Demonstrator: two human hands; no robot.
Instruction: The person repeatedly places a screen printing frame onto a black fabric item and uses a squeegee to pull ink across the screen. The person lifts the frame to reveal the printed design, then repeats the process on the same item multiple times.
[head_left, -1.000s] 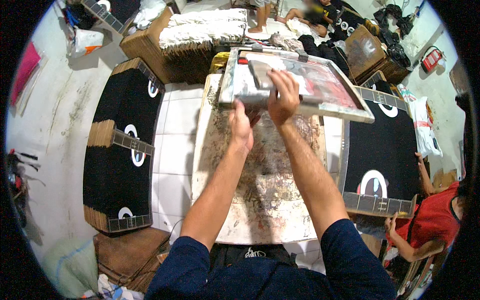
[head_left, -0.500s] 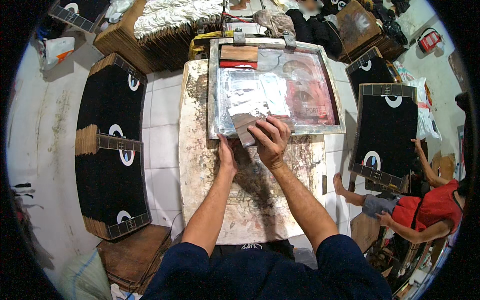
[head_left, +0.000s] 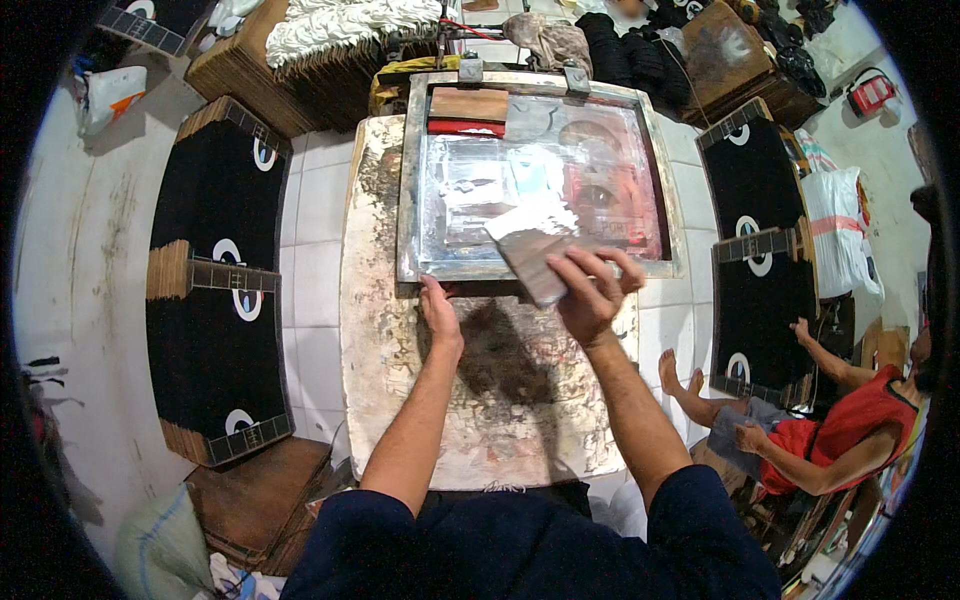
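Note:
A silkscreen frame (head_left: 408,180) lies over the paint-stained board (head_left: 400,400), with white ink spread across the middle of its mesh. My right hand (head_left: 592,295) is closed around the wooden grip of a squeegee (head_left: 532,262), which is tilted over the frame's near edge with its far end by the white ink. At the frame's near left corner, my left hand (head_left: 441,312) grips the edge, fingers partly hidden below it. A second squeegee with a wooden grip (head_left: 470,103) and a red lower strip rests inside the frame's far left corner.
Stacks of black printed panels stand on the left (head_left: 215,330) and right (head_left: 758,310). Hinge clamps (head_left: 470,70) hold the frame's far side. A person in a red top (head_left: 840,440) sits at right, one hand by the right stack. White cloth pieces (head_left: 350,30) lie at the back.
My right hand has moved right with the squeegee, turning it. My left hand stays at the frame's corner. On the right, the raised black panel now lies lower on its stack.

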